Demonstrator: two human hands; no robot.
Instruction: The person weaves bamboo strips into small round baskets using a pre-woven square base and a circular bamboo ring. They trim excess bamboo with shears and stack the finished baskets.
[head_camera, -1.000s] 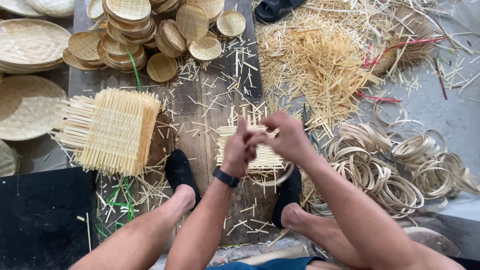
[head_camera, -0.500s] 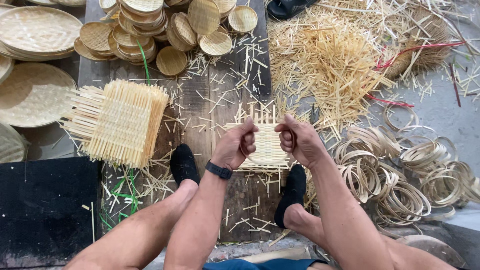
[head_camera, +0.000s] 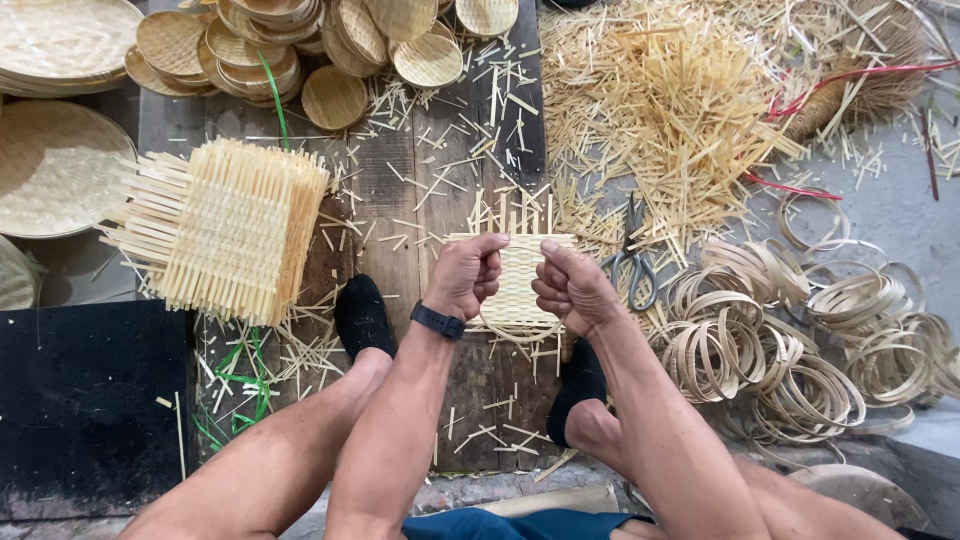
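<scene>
Both the left hand (head_camera: 465, 275) and right hand (head_camera: 572, 288) clench the side edges of a small pale woven bamboo mat (head_camera: 518, 280), light, springy and brittle-looking, held just left of the metal scissors (head_camera: 634, 262).

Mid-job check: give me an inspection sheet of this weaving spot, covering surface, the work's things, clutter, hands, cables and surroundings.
Surface: dark wooden board, strewn with short pale slivers.
Job's things: small square woven bamboo mat with a thin hoop under it, held between both hands.
Clutter: stack of square woven mats; round woven lids; loose heap of bamboo strips; coiled bamboo rings; grey scissors.
Grippers: left hand and right hand both closed on the mat's edges.
Cables: nothing seen.
Surroundings: black mat; large flat woven trays.
</scene>
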